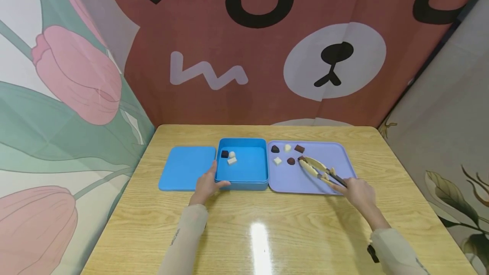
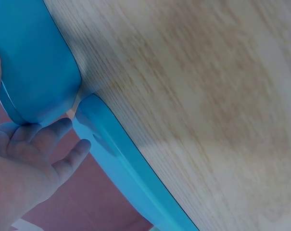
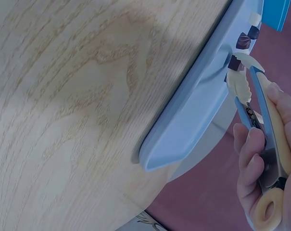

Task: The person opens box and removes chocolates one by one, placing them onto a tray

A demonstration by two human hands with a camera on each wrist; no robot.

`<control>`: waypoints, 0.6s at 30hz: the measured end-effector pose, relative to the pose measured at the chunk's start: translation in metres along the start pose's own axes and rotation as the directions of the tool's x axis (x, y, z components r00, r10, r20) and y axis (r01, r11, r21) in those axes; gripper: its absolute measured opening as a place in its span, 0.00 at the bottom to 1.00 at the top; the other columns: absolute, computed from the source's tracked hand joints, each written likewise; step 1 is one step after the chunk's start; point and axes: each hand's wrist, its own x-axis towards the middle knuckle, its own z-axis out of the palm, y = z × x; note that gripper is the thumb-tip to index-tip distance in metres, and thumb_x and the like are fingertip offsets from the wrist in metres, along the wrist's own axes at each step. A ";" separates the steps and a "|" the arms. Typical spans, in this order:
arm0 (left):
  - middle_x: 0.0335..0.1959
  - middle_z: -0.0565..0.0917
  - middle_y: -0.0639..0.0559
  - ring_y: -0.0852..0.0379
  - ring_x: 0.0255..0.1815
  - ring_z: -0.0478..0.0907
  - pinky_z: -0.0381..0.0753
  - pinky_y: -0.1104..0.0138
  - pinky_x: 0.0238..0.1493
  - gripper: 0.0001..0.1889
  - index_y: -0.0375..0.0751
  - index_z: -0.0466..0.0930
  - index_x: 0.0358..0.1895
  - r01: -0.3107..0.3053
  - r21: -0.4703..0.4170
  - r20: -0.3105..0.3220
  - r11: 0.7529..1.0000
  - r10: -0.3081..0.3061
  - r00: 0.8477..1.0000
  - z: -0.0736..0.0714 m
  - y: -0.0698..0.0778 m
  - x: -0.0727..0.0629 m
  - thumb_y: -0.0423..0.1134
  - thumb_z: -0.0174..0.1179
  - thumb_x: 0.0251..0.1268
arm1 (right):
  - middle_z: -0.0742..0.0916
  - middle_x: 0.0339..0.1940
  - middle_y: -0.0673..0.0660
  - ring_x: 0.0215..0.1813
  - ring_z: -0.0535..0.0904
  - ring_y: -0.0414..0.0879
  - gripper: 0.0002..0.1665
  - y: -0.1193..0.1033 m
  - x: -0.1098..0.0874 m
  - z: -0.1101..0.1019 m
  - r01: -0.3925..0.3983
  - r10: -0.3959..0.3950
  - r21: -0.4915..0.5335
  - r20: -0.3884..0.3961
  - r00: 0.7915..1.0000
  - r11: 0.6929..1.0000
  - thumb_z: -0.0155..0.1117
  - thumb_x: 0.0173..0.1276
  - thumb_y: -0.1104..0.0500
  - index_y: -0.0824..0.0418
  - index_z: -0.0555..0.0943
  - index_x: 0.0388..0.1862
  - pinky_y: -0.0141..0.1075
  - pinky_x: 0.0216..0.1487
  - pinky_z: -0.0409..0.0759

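Note:
My left hand (image 1: pixel 206 186) rests at the near left corner of a blue box (image 1: pixel 244 185), thumb along its front wall and fingers by its left side. In the left wrist view, relaxed fingers (image 2: pixel 44 137) lie beside the wall. Inside are a dark cube (image 1: pixel 225 154) and two white pieces. My right hand (image 1: pixel 361 192) grips tongs (image 1: pixel 322 171) with cream scalloped tips, reaching over a lilac tray (image 1: pixel 282 183). Between the tips shows a dark brown chocolate-like piece (image 3: pixel 235 63). Several brown and white pieces lie near it, including a round brown one (image 1: pixel 291 161).
A flat blue lid (image 1: pixel 187 169) lies left of the box, close against it. The tray stands right beside the box's other side. All sit on a wood-grain table (image 1: pixel 229 228), with a printed cloth (image 1: pixel 214 105) hanging behind its far edge.

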 end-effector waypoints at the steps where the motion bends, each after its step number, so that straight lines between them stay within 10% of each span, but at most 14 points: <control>1: 0.65 0.59 0.37 0.39 0.58 0.64 0.69 0.51 0.51 0.52 0.36 0.45 0.70 0.002 -0.003 0.001 1.000 -0.002 1.000 0.000 0.000 0.000 0.55 0.64 0.47 | 0.68 0.09 0.52 0.13 0.62 0.45 0.29 0.001 0.001 0.000 -0.003 0.002 0.006 0.018 1.000 1.000 0.57 0.57 0.37 0.56 0.65 0.11 0.34 0.12 0.56; 18: 0.65 0.58 0.36 0.39 0.59 0.63 0.69 0.52 0.52 0.51 0.35 0.44 0.70 -0.010 -0.003 0.000 1.000 0.010 1.000 0.000 -0.001 0.001 0.54 0.64 0.47 | 0.69 0.10 0.51 0.14 0.62 0.44 0.28 0.003 0.009 0.001 -0.033 0.033 -0.006 0.074 0.997 0.999 0.59 0.57 0.39 0.56 0.65 0.11 0.34 0.13 0.56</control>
